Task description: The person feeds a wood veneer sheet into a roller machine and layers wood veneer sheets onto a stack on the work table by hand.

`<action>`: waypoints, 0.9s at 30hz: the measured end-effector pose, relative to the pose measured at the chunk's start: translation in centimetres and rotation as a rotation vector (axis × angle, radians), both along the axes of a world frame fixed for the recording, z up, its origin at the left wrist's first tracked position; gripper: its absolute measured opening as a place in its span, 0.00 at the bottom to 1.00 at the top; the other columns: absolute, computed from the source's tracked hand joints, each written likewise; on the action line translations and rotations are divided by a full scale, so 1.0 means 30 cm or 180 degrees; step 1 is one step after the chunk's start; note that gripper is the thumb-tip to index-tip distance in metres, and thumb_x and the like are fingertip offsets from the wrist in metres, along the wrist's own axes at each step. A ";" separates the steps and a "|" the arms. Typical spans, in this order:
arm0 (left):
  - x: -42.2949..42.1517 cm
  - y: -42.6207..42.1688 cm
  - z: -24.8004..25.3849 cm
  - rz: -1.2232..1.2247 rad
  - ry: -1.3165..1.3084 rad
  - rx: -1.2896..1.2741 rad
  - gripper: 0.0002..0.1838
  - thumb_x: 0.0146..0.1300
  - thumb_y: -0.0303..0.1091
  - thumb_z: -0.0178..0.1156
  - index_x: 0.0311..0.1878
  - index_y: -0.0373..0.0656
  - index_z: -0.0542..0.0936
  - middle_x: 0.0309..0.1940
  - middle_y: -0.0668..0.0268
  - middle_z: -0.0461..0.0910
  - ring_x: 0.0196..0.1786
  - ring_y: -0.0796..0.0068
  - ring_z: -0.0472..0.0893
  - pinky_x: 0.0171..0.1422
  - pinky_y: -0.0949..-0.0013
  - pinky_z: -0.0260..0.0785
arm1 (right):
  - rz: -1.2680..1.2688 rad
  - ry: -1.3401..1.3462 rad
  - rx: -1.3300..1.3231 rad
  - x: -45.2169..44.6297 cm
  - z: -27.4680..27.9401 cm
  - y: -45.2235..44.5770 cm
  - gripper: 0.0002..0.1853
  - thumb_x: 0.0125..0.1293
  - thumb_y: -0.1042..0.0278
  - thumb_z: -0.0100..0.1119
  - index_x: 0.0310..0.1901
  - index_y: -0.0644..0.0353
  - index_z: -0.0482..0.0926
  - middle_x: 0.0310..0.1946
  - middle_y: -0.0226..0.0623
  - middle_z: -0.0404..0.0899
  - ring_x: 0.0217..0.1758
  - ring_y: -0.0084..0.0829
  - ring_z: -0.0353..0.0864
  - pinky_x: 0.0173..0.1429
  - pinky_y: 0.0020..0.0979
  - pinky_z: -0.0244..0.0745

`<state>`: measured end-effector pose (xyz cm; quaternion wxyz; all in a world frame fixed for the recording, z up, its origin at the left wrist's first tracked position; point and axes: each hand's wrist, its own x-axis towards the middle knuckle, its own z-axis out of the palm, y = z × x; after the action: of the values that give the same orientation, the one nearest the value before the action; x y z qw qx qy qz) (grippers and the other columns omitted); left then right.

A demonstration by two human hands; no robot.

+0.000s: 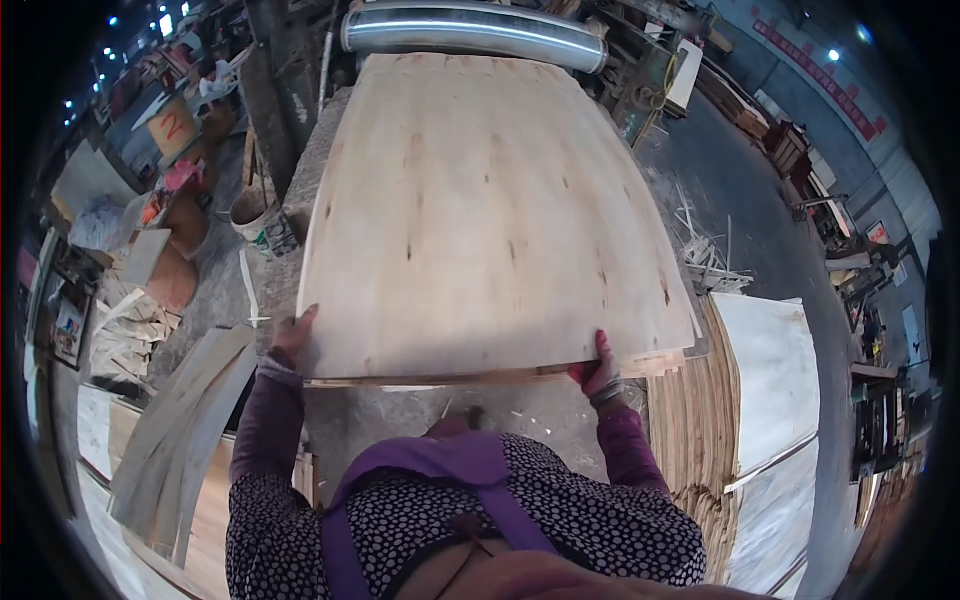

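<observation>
workshop floor [400, 430] below, a pale, dark-streaked wood sheet [480, 220] lies flat.

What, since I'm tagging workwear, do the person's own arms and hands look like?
The left hand and right hand are bare. Purple sleeves cover the forearms; the upper sleeves are dark with pale spots. A greyish band circles the right wrist.

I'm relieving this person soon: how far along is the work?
Apparently done: pale wood sheets piled by the shiny metal roller. In hand: the broad pale top sheet, left hand at its near-left corner, right hand at its near edge. Possibly left: the brown-edged stack of thin wood sheets at right; I cannot tell how many.
</observation>
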<state>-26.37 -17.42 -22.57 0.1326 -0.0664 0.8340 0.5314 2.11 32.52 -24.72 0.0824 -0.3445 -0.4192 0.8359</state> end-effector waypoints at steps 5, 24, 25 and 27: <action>-0.031 -0.060 -0.102 0.0038 -0.0567 -0.0245 0.41 0.51 0.60 0.60 0.53 0.28 0.71 0.44 0.53 0.77 0.44 0.65 0.77 0.46 0.65 0.70 | 0.0697 -0.0417 -0.0019 0.066 0.081 -0.028 0.35 0.52 0.27 0.50 0.50 0.51 0.74 0.33 0.33 0.81 0.33 0.27 0.79 0.38 0.31 0.76; -0.255 -0.355 -0.690 -0.0650 0.0643 -0.2148 0.25 0.68 0.46 0.39 0.65 0.44 0.61 0.56 0.47 0.69 0.56 0.54 0.73 0.60 0.59 0.62 | 0.0362 -0.2900 0.3989 -0.185 0.185 0.933 0.49 0.50 0.22 0.42 0.57 0.63 0.68 0.55 0.53 0.70 0.61 0.47 0.67 0.63 0.39 0.60; -0.258 -0.327 -0.649 -0.0429 0.0181 -0.2079 0.25 0.68 0.46 0.39 0.65 0.46 0.61 0.55 0.45 0.69 0.55 0.53 0.73 0.60 0.58 0.62 | 0.0328 -0.2951 0.3918 -0.176 0.213 0.928 0.48 0.50 0.22 0.42 0.56 0.63 0.69 0.54 0.53 0.71 0.60 0.48 0.68 0.63 0.39 0.61; -0.216 -0.268 -0.583 -0.0438 -0.0039 -0.2419 0.25 0.68 0.45 0.39 0.65 0.46 0.61 0.55 0.41 0.68 0.53 0.50 0.74 0.59 0.57 0.63 | 0.0059 -0.3081 0.4039 -0.160 0.146 0.980 0.42 0.53 0.25 0.43 0.51 0.60 0.74 0.49 0.52 0.75 0.56 0.49 0.71 0.59 0.41 0.64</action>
<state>-32.86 -25.47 -40.06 0.1389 -0.0578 0.9732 0.1739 -2.68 61.93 -20.33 0.0646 -0.5531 -0.8071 0.1961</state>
